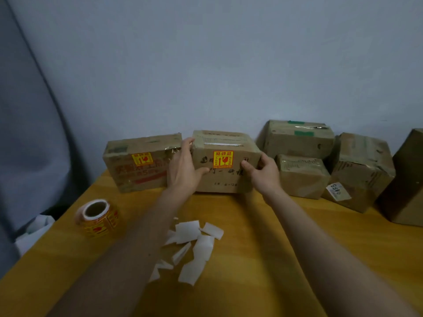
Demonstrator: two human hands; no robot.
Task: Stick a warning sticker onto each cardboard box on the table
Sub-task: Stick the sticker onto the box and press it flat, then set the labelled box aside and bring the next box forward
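Where the smooth yellow wooden counter (pixel 263 259) lies nearest, curled white paper backing scraps (pixel 194 245) are scattered between the bare forearms. To the left stands a sticker roll (pixel 98 218) on a cardboard core, its red-and-yellow labels glossy. Farther back, the left hand (pixel 183 170) and right hand (pixel 263 173) have their fingers clamped on the sides of a taped middle box (pixel 225 170) bearing a square warning sticker (pixel 223 159). Just beside it, the left box (pixel 139 163) wears another. Creased, unlabelled boxes (pixel 320 161) crowd against the wall on the right.
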